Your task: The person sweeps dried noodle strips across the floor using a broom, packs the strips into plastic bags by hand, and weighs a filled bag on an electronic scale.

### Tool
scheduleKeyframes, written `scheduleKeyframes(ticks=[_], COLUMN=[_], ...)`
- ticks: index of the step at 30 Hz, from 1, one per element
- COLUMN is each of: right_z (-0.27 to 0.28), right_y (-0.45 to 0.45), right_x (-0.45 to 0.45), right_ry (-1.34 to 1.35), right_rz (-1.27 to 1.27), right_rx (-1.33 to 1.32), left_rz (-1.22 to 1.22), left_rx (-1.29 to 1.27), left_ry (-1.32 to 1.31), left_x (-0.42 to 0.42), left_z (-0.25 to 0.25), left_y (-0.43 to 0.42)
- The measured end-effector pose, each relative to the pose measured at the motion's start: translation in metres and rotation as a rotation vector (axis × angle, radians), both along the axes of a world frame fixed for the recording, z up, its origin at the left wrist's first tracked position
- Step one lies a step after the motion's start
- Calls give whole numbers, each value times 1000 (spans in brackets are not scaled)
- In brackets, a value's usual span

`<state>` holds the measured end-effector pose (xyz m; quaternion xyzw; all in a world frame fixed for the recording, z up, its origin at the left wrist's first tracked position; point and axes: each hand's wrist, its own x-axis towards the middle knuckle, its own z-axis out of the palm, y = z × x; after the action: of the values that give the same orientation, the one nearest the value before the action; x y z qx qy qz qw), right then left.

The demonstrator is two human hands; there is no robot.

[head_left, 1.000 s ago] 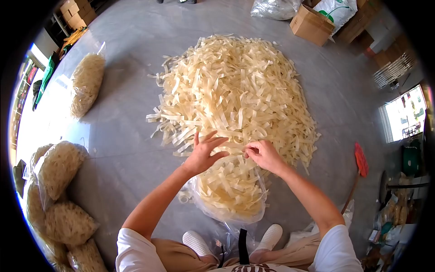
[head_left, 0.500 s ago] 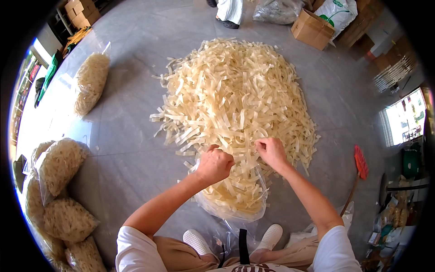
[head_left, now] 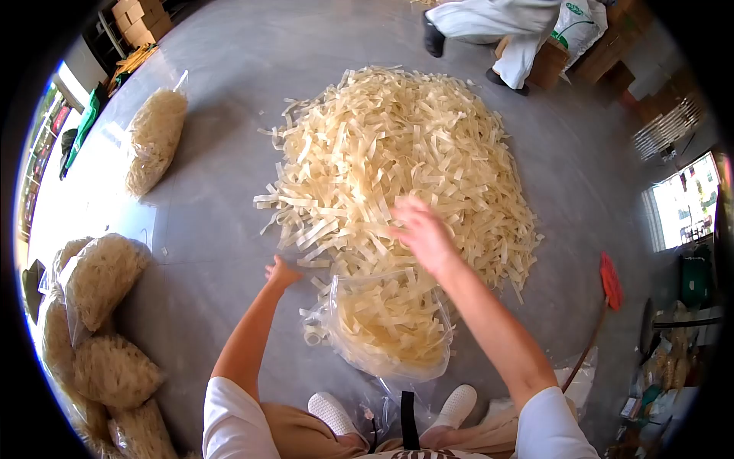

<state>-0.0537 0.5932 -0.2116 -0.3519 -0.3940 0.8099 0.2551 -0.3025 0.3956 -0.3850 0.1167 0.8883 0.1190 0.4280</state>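
A large heap of pale yellow flat strips (head_left: 397,145) covers the middle of the floor. At its near edge lies a clear plastic bag (head_left: 440,367), partly filled with the same strips, its mouth facing the heap. My left hand (head_left: 283,273) is left of the bag, just above the floor near a few stray strips, fingers spread and holding nothing. Over the front of the heap is my right hand (head_left: 422,233), somewhat blurred; its fingers look apart and I see nothing in them. Whether it touches the strips I cannot tell.
Several filled bags (head_left: 103,287) are piled at the left, and another filled bag (head_left: 155,141) lies farther back. A red broom (head_left: 610,281) is at the right. Another person's legs (head_left: 505,30) are at the back, beside a cardboard box (head_left: 549,63).
My hands have come apart from the bag's mouth: the left went out to the left and opened, the right reached forward over the heap. The other person has stepped to the right.
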Motion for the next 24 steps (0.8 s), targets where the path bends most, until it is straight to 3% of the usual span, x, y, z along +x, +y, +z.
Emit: scheduleKeyframes(ticks=[1, 2, 3, 6, 9, 12, 14, 16, 17, 19, 21, 23, 24], right_z=[34, 73, 88, 104, 31, -42, -75, -88, -91, -106, -116, -97, -101], right_y=[-29, -59, -80, -77, -31, 50, 106, 154, 172, 197, 199, 181, 175], right_x=[-40, -63, -84, -118, -135, -115, -117, -128, -133, -148, -162, -170, -169], right_ry=[230, 299, 310, 262, -178, -532, -851, -984, -985, -825, -778, -966, -947], right_rz=[460, 804, 844, 814, 495, 464, 368, 353, 356, 417, 427, 833, 868], right_rx=[67, 559, 835, 833, 1064, 1186, 1156, 1174, 1178, 924, 928, 1254, 1296], left_rz=[-3, -25, -63, -184, -160, -83, -65, -37, -35, -34, -17, -13, -27], left_rx=[-116, -160, -170, -187, -218, -263, -316, -322, -319, -351, -341, -348, -347], left_ry=[-50, -60, -35, 80, 81, 54, 80, 66, 63, 59, 20, 40, 28], left_x=[0, 1, 4, 22, 22, 16, 16, 16, 16, 15, 15, 18, 17], left_z=[-6, -4, 1, 31, 24, -3, -6, -2, -4, -3, 4, 3, 3], left_y=[-7, -10, -11, 4, 12, 16, 14, 21, 25, 22, 24, 25, 24])
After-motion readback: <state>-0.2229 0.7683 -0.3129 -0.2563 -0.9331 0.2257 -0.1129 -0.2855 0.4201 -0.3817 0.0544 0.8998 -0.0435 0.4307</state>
